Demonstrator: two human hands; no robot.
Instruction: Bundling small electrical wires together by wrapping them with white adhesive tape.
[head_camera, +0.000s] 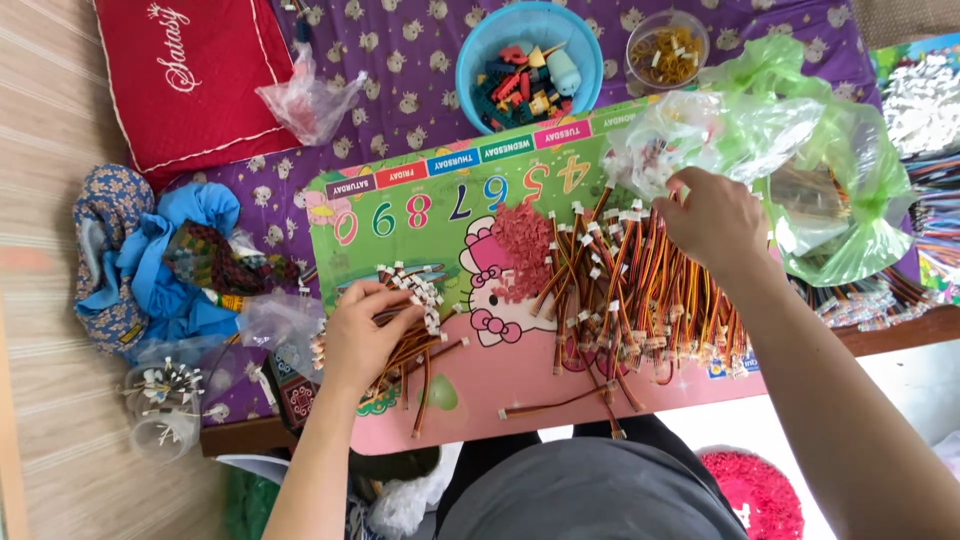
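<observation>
My left hand (360, 335) rests on a small bundle of short wire leads with white plug ends (415, 300), gripping them against a pink and green cartoon board (420, 215). My right hand (712, 220) reaches into a large loose pile of the same red, yellow and black wire leads (610, 290), its fingers pinched at the top of the pile beside a clear plastic bag (690, 135). A few single leads (555, 403) lie apart near the board's front edge.
A green plastic bag (850, 215) with more leads lies at the right. Behind the board stand a blue bowl of small toys (530, 62) and a clear tub (667, 47). A red cushion (190, 75), crumpled cloth (160, 260) and small bags lie left.
</observation>
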